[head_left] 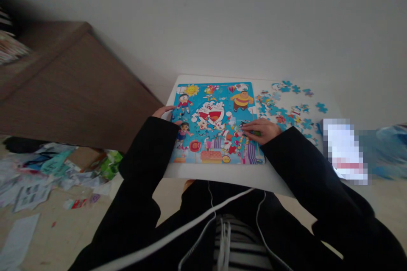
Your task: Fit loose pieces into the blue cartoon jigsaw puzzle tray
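A colourful cartoon jigsaw puzzle (208, 156), mostly filled in around a large white-and-red face, lies flat on a small white table. My left hand (163, 112) rests at the puzzle's left edge, fingers stretched out and thumb apart, with nothing seen in it. Over the right part of the picture, my right hand (264, 130) has its fingertips pinched together on a small puzzle piece (242, 123), which they partly cover. Gaps and uneven pieces show around the middle and lower right of the picture. Loose puzzle pieces (280, 111) are scattered just beyond my right hand.
The white table (216, 172) stands against a pale wall. A blurred-out bright phone-like object (345, 150) is at its right edge. To the left are a brown wooden cabinet (79, 89) and littered papers and bags (60, 167) on the floor. A white cable (178, 232) crosses my lap.
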The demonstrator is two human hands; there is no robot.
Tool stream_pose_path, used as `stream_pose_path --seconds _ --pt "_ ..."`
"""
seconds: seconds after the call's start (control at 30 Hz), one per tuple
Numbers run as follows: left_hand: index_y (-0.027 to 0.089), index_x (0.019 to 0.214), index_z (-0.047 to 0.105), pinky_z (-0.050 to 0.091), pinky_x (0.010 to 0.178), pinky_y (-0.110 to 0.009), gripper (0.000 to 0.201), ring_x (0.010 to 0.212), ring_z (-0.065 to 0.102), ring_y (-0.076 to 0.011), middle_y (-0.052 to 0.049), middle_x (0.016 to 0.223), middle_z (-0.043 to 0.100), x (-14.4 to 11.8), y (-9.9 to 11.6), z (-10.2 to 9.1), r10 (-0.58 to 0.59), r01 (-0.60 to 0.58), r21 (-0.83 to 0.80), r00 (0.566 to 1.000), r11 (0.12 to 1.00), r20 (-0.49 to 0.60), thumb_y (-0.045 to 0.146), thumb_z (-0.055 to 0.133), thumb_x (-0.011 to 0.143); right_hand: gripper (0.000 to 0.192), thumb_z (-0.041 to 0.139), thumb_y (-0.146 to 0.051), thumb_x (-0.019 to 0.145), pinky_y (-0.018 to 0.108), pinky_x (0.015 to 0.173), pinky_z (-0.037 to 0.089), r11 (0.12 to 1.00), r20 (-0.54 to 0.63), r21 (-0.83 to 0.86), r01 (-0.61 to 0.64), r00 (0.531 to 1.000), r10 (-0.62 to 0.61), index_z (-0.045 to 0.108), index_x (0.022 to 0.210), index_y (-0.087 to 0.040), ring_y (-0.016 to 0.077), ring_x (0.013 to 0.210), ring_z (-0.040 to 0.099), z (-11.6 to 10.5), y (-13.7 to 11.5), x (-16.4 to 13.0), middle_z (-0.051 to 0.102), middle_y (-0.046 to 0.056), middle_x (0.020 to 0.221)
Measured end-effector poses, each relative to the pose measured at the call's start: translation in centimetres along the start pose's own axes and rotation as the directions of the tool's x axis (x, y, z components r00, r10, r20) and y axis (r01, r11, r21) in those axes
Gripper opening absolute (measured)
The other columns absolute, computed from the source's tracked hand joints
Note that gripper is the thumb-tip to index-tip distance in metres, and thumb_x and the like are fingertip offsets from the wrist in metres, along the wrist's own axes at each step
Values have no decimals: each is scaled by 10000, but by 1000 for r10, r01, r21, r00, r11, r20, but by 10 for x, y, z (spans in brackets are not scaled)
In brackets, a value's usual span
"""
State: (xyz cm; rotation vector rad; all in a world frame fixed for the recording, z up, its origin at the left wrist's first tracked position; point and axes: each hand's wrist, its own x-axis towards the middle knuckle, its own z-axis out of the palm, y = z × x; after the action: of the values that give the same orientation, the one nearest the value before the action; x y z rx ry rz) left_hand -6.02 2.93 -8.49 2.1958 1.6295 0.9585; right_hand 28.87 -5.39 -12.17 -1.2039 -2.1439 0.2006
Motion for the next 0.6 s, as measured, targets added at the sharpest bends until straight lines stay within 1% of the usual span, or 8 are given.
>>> stream_pose_path --seconds 0.07,0.13,0.3,0.43,0.5,0.6 --pt "172 1048 615 479 887 -405 497 939 608 -252 -63 996 649 0 0 7 -45 46 -47 999 998 23 377 709 606 167 585 -315 803 308 697 535 1000 -8 -1 -2 1000 2 715 872 -237 163 766 669 0 -1 0 718 41 867" --pt "185 1046 621 469 902 -407 482 957 602 -258 -58 1020 647 -1 1 9 -59 60 -57 998 997 20 359 714 606 163 586 -315 804 300 687 535 1000 -19 2 6 1000 -6 716 863 -236 160 757 670 0 -2 0 719 39 861" --pt "200 1041 620 464 912 -428 431 974 600 -265 -55 1032 646 -2 3 8 -24 25 -44 999 999 22 361 689 647 154 584 -311 803 304 680 538 1000 -50 18 0 999 1 715 846 -242 160 750 674 -1 -5 1 721 35 851" --pt "199 1051 622 457 921 -448 453 987 590 -273 -76 1032 641 -2 1 8 -11 11 -2 1000 1000 -2 317 718 625 159 582 -310 803 303 673 541 1000 -45 18 10 999 -9 716 851 -238 162 746 677 -1 -4 1 720 41 856" --pt "191 1049 625 459 922 -438 462 991 586 -270 -84 1047 635 0 0 7 -1 1 3 1000 1000 -13 314 729 616 167 576 -312 808 300 677 542 1000 -41 10 21 999 -21 716 861 -238 161 749 676 -2 -2 1 720 41 860" --pt "217 1056 626 459 927 -414 474 994 584 -255 -60 1067 631 2 -2 7 44 -44 0 999 999 -16 349 734 615 170 580 -300 809 290 691 542 999 -13 -6 47 999 -47 712 891 -230 157 769 675 -3 0 0 718 43 884"
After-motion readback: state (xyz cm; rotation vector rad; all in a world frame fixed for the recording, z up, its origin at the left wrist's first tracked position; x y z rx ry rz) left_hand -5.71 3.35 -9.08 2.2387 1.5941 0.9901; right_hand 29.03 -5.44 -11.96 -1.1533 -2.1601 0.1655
